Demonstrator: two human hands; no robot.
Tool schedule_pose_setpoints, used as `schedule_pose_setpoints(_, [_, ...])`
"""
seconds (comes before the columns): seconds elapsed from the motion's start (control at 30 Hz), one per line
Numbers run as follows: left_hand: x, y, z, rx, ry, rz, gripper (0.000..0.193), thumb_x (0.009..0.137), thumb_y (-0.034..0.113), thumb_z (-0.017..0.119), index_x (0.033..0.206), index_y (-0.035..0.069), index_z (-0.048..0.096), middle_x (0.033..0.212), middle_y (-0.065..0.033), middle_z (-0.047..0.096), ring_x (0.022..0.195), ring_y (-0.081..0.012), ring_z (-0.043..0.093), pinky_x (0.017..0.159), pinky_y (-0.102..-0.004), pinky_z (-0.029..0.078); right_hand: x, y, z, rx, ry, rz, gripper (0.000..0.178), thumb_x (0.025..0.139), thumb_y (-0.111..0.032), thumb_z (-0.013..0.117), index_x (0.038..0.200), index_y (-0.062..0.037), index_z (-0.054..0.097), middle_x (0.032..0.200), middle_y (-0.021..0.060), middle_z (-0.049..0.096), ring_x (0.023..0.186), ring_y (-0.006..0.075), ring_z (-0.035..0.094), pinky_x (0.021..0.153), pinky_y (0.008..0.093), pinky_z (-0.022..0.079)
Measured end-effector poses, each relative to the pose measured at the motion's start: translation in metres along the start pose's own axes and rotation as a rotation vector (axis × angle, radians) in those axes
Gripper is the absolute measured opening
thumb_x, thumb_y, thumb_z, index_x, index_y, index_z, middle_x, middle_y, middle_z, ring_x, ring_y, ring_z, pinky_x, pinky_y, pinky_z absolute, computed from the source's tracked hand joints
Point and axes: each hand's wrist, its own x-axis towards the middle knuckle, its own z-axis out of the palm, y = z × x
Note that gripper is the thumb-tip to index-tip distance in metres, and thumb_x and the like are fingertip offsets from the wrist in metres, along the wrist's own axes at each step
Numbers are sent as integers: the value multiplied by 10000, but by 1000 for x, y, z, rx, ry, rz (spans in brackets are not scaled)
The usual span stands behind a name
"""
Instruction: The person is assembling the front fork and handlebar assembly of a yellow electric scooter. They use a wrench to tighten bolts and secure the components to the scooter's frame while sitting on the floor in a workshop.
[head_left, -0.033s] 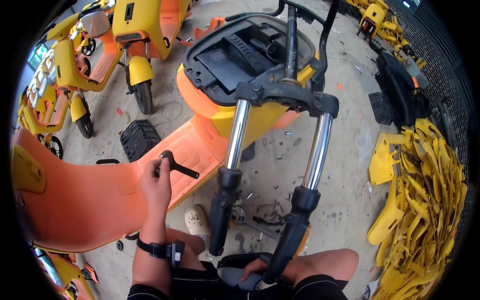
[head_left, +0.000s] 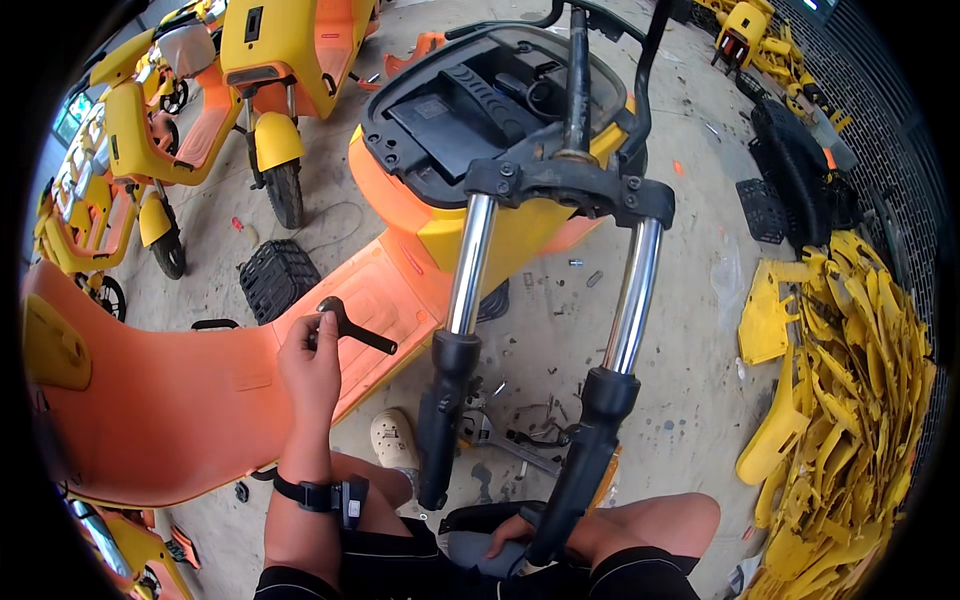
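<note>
My left hand (head_left: 308,362) is closed round a black T-handle wrench (head_left: 362,335), its bar angled down to the right above the orange footboard (head_left: 345,300) of a scooter. Right in front of me stands a front fork (head_left: 468,265) with two chrome tubes and black lower legs, and no wheel between them. Low down, my right hand (head_left: 508,535) lies with its fingers stretched over a grey surface (head_left: 478,558) between my thighs. The right fork leg (head_left: 580,470) partly hides that hand. A dark strap with a small device circles my left forearm.
An adjustable wrench (head_left: 510,442) and scattered bolts lie on the floor below the fork. A black basket (head_left: 278,278) sits beyond the footboard. Yellow scooters (head_left: 270,90) stand at the far left. A heap of yellow panels (head_left: 850,420) fills the right side.
The whole view has shifted very slightly. Both hands keep their places, and the T-handle wrench stays in my left hand.
</note>
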Motion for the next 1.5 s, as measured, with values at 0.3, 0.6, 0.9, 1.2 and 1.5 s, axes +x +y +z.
schedule_pose_setpoints(0.3, [-6, 34, -3, -66, -9, 93, 277, 959, 239, 668, 959, -37, 680, 678, 5, 555, 623, -61, 448, 561, -240, 383, 44, 10, -18, 200, 224, 833, 376, 870, -273, 748, 1211, -142, 660, 1089, -4, 700, 909, 115, 647, 809, 285, 512])
schedule_pose_setpoints(0.6, [-39, 50, -51, 20, 91, 115, 320, 929, 295, 679, 917, -24, 696, 621, -68, 581, 560, -136, 533, 529, -307, 415, 45, -24, -64, -623, 485, 597, 877, 843, -753, 544, 1437, -110, 486, 1348, 143, 568, 1259, 277, 532, 980, 406, 480])
schedule_pose_setpoints(0.9, [-59, 63, -44, 8, 162, 141, 367, 922, 360, 654, 878, -3, 689, 656, -142, 629, 598, -274, 619, 562, -385, 457, -126, -114, -60, -1186, 1597, -87, 365, 941, -371, 569, 942, -44, 733, 933, 166, 732, 899, 348, 683, 855, 440, 516])
schedule_pose_setpoints(1.2, [-78, 87, -47, -278, 299, 239, 340, 964, 268, 649, 877, -61, 640, 621, -72, 550, 584, -113, 473, 548, -288, 411, -181, -171, 61, -1164, 1764, -130, 282, 929, -256, 589, 1102, -54, 684, 1064, 178, 678, 1017, 356, 640, 896, 424, 512])
schedule_pose_setpoints(1.5, [-112, 126, -77, -327, 419, 457, 214, 1001, 173, 614, 933, -29, 631, 707, 30, 549, 644, -41, 440, 581, -211, 377, -148, -235, 84, -1235, 1705, 118, 229, 926, -145, 557, 1111, -45, 648, 1140, 174, 629, 1071, 357, 601, 902, 446, 495])
